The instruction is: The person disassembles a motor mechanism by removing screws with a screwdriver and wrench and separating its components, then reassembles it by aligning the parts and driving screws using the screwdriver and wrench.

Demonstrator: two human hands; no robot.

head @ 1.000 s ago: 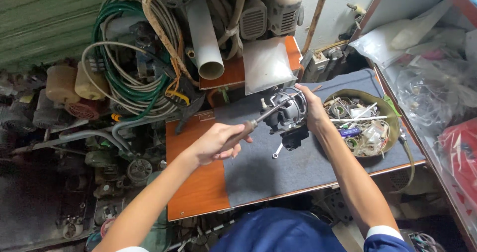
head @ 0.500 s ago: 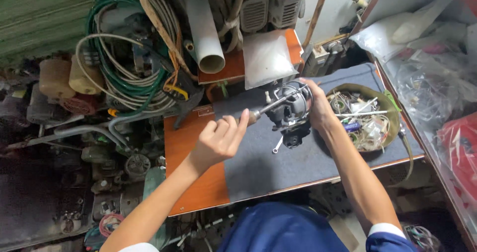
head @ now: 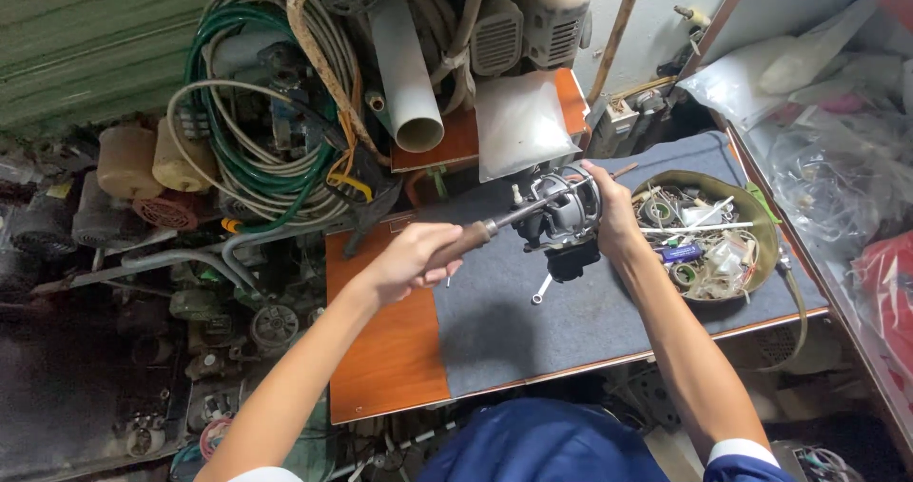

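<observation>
screwdriver (head: 495, 225) raised onto motor (head: 561, 218) | 2 hands: left (head: 409, 261) clamped on screwdriver, right (head: 613, 218) gripping motor

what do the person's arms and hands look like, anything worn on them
Both hands, the left hand and the right hand, are bare: no gloves, and no rings or watch that I can make out. The forearms are uncovered. Short dark blue sleeves with white cuffs show at the bottom edge, matching the dark blue garment.
</observation>
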